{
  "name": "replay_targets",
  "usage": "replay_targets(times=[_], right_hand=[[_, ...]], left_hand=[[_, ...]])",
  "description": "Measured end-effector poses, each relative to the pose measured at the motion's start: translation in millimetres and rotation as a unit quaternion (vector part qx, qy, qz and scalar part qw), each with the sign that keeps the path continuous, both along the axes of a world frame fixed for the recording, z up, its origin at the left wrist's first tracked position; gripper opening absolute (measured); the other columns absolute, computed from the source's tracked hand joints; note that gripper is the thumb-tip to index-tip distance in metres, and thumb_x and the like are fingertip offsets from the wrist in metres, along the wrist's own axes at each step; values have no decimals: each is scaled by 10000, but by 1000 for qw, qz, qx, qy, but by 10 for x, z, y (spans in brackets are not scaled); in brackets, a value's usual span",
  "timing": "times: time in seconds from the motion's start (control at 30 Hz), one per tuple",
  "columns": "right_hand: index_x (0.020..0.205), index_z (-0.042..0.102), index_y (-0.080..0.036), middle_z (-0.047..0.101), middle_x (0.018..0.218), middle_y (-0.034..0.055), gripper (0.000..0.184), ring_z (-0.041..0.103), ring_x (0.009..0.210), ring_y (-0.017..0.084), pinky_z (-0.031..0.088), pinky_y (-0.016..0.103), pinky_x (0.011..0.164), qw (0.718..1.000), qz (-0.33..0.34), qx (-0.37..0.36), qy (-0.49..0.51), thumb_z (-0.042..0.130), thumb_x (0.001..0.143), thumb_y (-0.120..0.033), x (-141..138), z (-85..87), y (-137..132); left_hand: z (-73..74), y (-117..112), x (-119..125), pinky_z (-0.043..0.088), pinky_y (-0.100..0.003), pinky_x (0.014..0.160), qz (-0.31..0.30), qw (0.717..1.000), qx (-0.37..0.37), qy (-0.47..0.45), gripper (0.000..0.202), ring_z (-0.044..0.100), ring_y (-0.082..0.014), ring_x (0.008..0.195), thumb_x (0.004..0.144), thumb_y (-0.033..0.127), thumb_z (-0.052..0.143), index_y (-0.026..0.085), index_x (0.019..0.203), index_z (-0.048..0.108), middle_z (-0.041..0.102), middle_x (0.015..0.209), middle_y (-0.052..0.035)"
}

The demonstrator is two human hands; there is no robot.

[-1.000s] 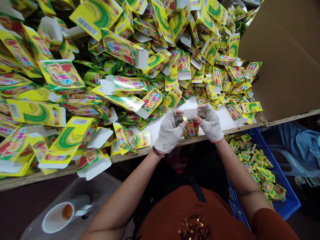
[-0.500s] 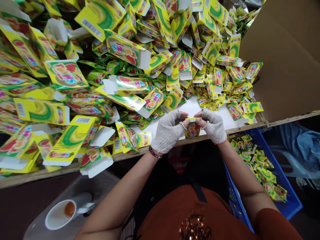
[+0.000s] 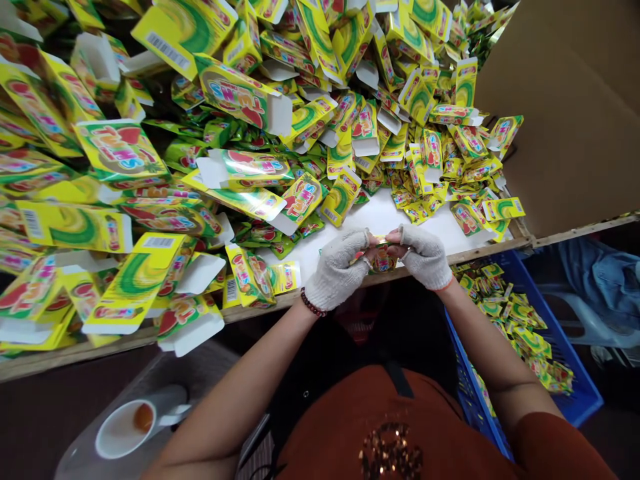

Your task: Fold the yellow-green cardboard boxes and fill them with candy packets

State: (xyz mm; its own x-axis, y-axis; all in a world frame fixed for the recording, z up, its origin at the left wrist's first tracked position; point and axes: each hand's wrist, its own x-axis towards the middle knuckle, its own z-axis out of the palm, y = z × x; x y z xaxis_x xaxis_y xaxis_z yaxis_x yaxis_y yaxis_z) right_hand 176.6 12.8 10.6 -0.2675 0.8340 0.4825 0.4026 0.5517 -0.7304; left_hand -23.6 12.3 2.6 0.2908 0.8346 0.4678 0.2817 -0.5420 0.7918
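Note:
Both hands wear off-white knit gloves with bare fingertips and meet at the table's front edge. Between them is a small printed carton [image 3: 385, 260], green, yellow and red, partly covered by fingers. My left hand [image 3: 340, 268] pinches its left side with thumb and forefinger. On the carton's right side, the fingertips of my right hand [image 3: 425, 257] are closed at its top edge. What is inside the carton cannot be seen. A similar yellow carton [image 3: 341, 197] lies just beyond my left hand, at the edge of the pile.
Yellow-green cartons [image 3: 123, 153], many with flaps open, heap across the table with green sachets [image 3: 220, 133] among them. A brown cardboard sheet [image 3: 565, 120] stands at right. Below it, a blue crate [image 3: 583, 400] holds small packets. A white mug [image 3: 117, 433] with brownish liquid stands lower left.
The carton has tipped, so less of its front shows, and my fingers cover more of it. Both hands stay at the table edge. The whole view has shifted slightly.

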Motion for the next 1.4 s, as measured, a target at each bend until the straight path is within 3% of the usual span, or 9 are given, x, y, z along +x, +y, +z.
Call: replay_targets(times=[0.17,0.33,0.47,0.57,0.7,0.87,1.07,1.23,1.4], right_hand=[[972,676,-243,682,891,22,296,634,818,184,531,340,759,972,-91,-132,170,708,813,-490,88,18,-47],[1004,659,-347,622,718,11,511,555,575,164,425,303,519,910,-86,-163,371,398,876,-768,486,134,-218],[862,624,-290,580,657,-29,430,500,504,122,408,269,497,868,-60,-278,406,548,845,-713,361,124,-282],[818,608,-224,634,729,-4,406,609,633,140,485,277,579,910,-99,-288,281,706,776,-615,74,39,-231],[861,556,-204,689,969,51,380,668,842,165,536,265,657,945,-137,-225,193,773,743,-493,-216,-86,-110],[927,498,-228,680,928,25,403,666,792,146,540,240,601,946,-86,-194,244,761,759,-482,-387,-199,-5],[1051,659,-226,699,967,44,321,646,733,153,558,298,631,974,-86,-150,145,656,861,-485,-364,-197,-8],[986,730,-227,696,961,58,263,639,1012,224,527,391,932,994,-56,-70,61,607,902,-444,-383,-159,35],[852,678,-198,641,808,33,288,612,816,177,524,332,799,992,-43,-111,49,572,922,-456,-479,-161,86]], left_hand=[[-43,-1,-63,563,-338,859,-2,990,-132,-46,466,672,-189,981,873,308,612,175,1305,497,667,1136,-95],[33,61,-172,489,-425,975,47,953,-58,295,272,594,-285,1110,859,225,570,163,1120,612,644,1105,-121],[124,150,-118,491,-433,887,73,897,-61,432,272,594,-326,1046,850,311,587,153,1068,623,629,1048,-144],[142,175,-99,492,-407,856,79,919,-90,375,198,606,-300,997,836,317,598,169,962,635,626,1005,-117],[81,114,-104,520,-346,827,84,978,-165,93,147,633,-212,897,854,298,576,175,931,594,652,929,-57],[-88,19,-12,576,-298,783,87,956,-200,-195,318,693,-162,842,814,317,663,193,1041,478,696,982,-47],[-135,-15,-81,583,-287,804,88,982,-107,-126,265,705,-170,882,838,305,685,186,1054,589,718,987,-42],[-123,-5,-246,562,-289,793,90,995,5,-45,215,686,-168,852,854,302,683,184,1033,669,724,946,-41],[-89,34,-309,530,-277,731,78,996,-26,-22,143,639,-155,764,865,323,647,186,843,682,686,799,-17]])
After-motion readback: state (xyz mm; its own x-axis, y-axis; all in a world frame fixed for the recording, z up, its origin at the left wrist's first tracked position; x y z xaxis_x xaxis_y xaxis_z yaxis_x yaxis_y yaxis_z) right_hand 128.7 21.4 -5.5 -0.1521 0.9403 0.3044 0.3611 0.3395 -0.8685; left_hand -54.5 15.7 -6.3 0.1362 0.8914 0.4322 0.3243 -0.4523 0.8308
